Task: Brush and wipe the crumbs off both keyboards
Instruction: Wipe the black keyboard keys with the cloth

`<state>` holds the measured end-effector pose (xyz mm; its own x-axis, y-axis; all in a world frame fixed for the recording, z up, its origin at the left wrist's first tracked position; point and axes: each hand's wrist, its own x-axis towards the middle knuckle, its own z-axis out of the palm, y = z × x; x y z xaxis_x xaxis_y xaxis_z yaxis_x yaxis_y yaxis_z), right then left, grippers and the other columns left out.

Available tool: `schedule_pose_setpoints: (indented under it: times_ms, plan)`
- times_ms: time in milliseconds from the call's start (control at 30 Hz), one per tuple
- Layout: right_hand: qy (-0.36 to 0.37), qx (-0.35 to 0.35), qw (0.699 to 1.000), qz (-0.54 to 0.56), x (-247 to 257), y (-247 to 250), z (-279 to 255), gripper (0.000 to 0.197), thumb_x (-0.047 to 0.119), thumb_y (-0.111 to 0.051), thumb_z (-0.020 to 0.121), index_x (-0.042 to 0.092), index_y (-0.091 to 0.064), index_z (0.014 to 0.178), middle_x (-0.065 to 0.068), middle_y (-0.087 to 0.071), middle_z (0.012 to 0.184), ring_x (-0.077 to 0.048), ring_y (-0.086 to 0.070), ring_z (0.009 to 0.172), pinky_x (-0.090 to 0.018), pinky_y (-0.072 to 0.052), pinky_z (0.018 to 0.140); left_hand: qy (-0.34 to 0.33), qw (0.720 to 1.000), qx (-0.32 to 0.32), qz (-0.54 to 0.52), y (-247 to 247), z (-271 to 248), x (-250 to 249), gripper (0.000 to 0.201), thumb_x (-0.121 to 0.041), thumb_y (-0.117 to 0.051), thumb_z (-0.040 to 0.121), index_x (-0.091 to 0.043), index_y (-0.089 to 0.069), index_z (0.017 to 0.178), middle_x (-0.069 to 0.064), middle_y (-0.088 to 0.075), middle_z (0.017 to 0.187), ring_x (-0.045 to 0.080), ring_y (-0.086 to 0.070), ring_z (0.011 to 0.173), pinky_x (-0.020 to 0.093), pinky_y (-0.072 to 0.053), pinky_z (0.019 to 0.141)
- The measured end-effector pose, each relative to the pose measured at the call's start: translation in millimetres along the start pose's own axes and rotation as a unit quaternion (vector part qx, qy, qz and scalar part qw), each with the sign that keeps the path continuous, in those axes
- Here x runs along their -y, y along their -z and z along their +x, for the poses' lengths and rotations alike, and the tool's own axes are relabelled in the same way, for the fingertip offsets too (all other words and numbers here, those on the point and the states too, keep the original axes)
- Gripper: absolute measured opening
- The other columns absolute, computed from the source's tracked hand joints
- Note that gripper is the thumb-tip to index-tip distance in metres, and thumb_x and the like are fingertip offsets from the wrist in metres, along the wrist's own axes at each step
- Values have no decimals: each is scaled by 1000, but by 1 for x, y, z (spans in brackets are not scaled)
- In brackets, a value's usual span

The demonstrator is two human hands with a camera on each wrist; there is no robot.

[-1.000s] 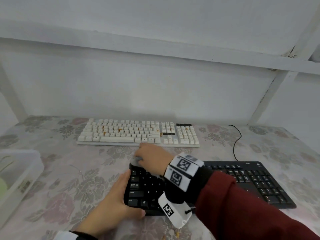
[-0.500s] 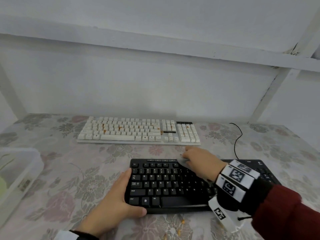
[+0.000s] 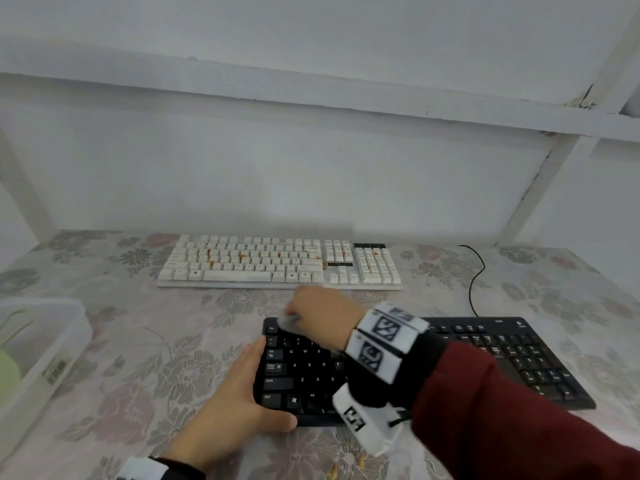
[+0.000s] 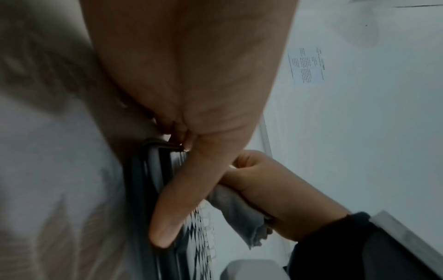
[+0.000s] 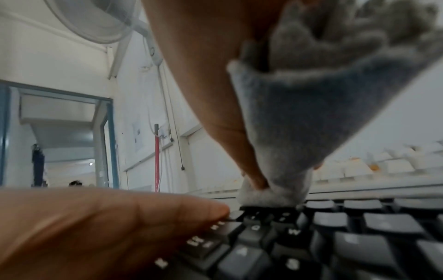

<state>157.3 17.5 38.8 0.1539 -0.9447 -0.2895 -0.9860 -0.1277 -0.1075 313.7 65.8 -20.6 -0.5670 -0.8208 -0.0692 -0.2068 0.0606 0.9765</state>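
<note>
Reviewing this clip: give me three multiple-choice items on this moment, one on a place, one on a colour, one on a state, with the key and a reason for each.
1. Where is the grey cloth?
A. on the white keyboard
B. at the black keyboard's far left corner
C. in the plastic box

2. What colour are the crumbs on the white keyboard?
A. orange-brown
B. green
C. blue

3. What is the left hand doing?
A. lifting a brush
B. hanging idle
C. holding the black keyboard's left end

Key: B, the right hand presses it on the black keyboard there; A, orange specks between the keys; C, its thumb lies on that end.
</note>
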Motion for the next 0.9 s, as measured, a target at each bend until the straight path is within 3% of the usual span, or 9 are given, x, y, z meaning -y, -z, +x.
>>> schedule_pose_setpoints:
  times_ms: [100, 167, 267, 367, 433, 500, 633, 800, 900]
  plan:
    - [42, -19, 999, -13, 14, 0, 1, 19, 10, -44, 96, 2, -60, 89, -3, -42, 93, -21, -47, 84, -32, -40, 74, -19, 1000, 3, -4, -2, 0, -9, 72, -11, -77, 44, -66, -54, 85, -4, -62, 111, 16, -62, 100, 41, -53, 86]
    - [36, -23, 999, -2, 5, -4, -3, 24, 9, -41, 96, -1, -61, 105, -3, -43, 91, -23, -50, 88, -35, -42, 76, -20, 1000, 4, -10, -2, 0, -9, 70, -12, -76, 44, -65, -55, 85, -2, -61, 110, 19, -62, 100, 45, -51, 86]
    - [-32, -23, 999, 11, -21, -11, -10, 27, 15, -41, 98, 5, -56, 118, -8, -54, 106, -27, -60, 96, -38, -52, 89, -10, 1000, -5, -2, 0, 1, 1, 79, -14, -79, 44, -70, -50, 93, -11, -58, 118, 5, -57, 108, 31, -49, 91]
    - [-95, -10, 995, 15, -63, -16, -23, 12, 15, -44, 96, 19, -49, 106, -3, -43, 83, -25, -58, 90, -35, -52, 82, 0, 1000, -6, 11, 0, 1, 8, 85, -19, -81, 46, -73, -44, 99, -22, -53, 122, -3, -51, 114, 26, -43, 97]
    - [-116, -16, 993, -4, -94, -18, -35, 19, 12, -45, 95, 7, -57, 110, -5, -50, 94, -28, -60, 95, -37, -50, 80, 4, 1000, -4, 14, 0, 1, 9, 85, -21, -81, 46, -74, -43, 100, -22, -53, 123, -3, -50, 115, 27, -42, 99]
    - [-145, -23, 989, -29, -119, -20, -45, 23, 11, -46, 94, 9, -62, 109, -6, -56, 100, -29, -61, 97, -37, -50, 80, 8, 1000, -1, 13, 0, 1, 9, 85, -22, -82, 47, -73, -42, 102, -22, -53, 123, -4, -50, 114, 24, -42, 96]
    - [-190, 13, 978, -82, -128, -4, -48, 15, 14, -48, 96, 8, -61, 96, -2, -56, 90, -21, -56, 80, -25, -46, 72, 9, 1000, 1, 9, 0, 1, 10, 85, -17, -81, 48, -69, -43, 105, -23, -53, 122, -7, -52, 110, 21, -44, 89]
    - [-73, -35, 997, -14, -62, 7, -19, 21, 20, -47, 97, 9, -58, 83, -5, -60, 95, -17, -60, 78, -24, -54, 77, 5, 1000, -1, 9, -1, 1, 5, 83, -19, -80, 44, -76, -44, 93, -17, -54, 121, 1, -51, 114, 28, -43, 96]
    - [30, -31, 999, -13, -10, 2, 2, 20, 16, -49, 95, 12, -55, 77, -6, -59, 100, -20, -59, 85, -29, -51, 82, -5, 1000, 4, -15, -2, 4, -1, 74, -18, -78, 39, -65, -54, 90, 3, -60, 118, 19, -61, 106, 43, -52, 90]
